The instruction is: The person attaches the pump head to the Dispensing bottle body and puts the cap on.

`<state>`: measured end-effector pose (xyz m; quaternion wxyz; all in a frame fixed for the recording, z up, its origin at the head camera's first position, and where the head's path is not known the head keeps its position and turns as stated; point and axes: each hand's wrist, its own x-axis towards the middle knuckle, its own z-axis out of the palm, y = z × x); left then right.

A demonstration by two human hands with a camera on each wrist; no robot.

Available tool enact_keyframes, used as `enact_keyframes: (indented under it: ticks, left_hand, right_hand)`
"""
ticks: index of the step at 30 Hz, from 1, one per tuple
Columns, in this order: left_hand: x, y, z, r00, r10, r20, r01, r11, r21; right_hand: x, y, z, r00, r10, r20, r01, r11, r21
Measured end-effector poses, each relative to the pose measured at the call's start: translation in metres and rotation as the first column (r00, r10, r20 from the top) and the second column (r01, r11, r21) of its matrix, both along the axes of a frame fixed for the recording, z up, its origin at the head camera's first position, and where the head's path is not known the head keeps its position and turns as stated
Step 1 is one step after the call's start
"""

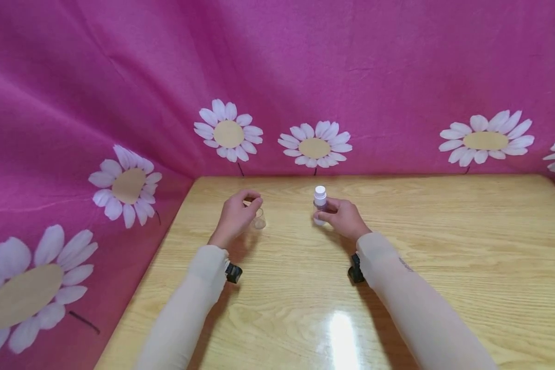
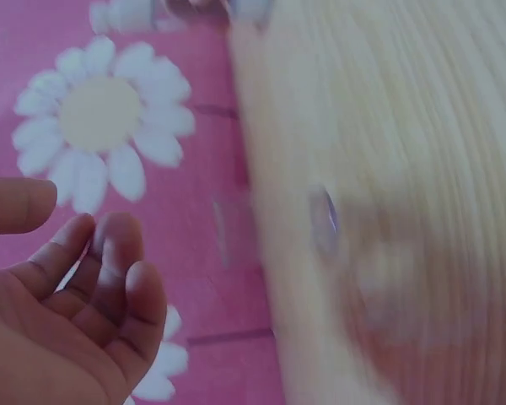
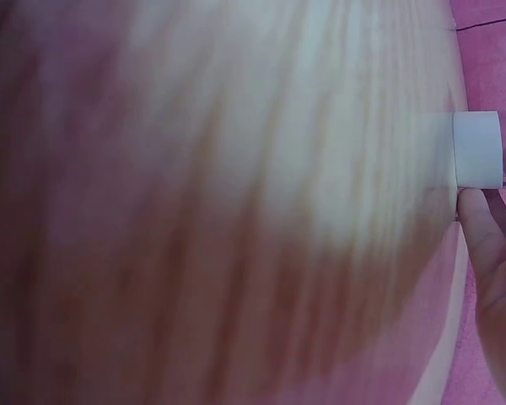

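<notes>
A small clear cylinder [image 1: 259, 221], a cap or little cup, stands on the wooden table, and its see-through rim [image 2: 324, 223] shows in the left wrist view. Just beside and above it is my left hand [image 1: 239, 213], fingers loosely bent and nothing between them; the left wrist view shows this hand [image 2: 84, 312] apart from the clear piece. My right hand [image 1: 344, 217] grips a small white bottle [image 1: 320, 197] with a white top, held upright. In the right wrist view the bottle's white base [image 3: 478, 150] appears at the fingertips, the rest cut off by the frame.
The light wooden table [image 1: 444, 246] reaches to a pink cloth [image 1: 374, 67] with large white daisies, which hangs behind it and along the left side. A bright reflection lies near the front. A small black camera [image 1: 233, 273] sits on each wrist.
</notes>
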<state>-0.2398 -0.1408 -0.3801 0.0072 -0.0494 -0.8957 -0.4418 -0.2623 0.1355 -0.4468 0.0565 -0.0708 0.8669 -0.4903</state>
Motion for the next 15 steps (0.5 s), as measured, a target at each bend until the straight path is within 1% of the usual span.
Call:
enact_keyframes:
  ticks: [3,6,9,12,15]
  left_hand:
    - [-0.007,-0.009,-0.001,0.999,0.032,-0.001,-0.032,0.999,-0.032]
    - [-0.011,-0.014,-0.002,0.999,0.044,-0.013,-0.045,0.997,-0.07]
    - [-0.012,-0.015,-0.002,0.999,0.05,-0.02,-0.051,0.995,-0.09]
    - [-0.013,-0.016,-0.002,0.998,0.05,-0.033,-0.053,0.995,-0.089]
    - [-0.013,-0.017,-0.004,0.998,0.046,-0.049,-0.052,0.991,-0.123]
  right_hand:
    - [-0.001,0.002,0.0,1.0,0.003,0.002,-0.003,1.0,0.005]
    - [-0.001,0.003,0.0,1.0,0.011,-0.005,-0.011,1.0,0.011]
    - [-0.002,0.003,-0.001,1.0,0.01,-0.003,-0.01,1.0,0.006]
    - [-0.001,0.003,0.0,1.0,0.009,0.003,-0.009,1.0,-0.002]
    - [-0.001,0.002,0.001,1.0,0.012,0.021,-0.011,1.0,-0.008]
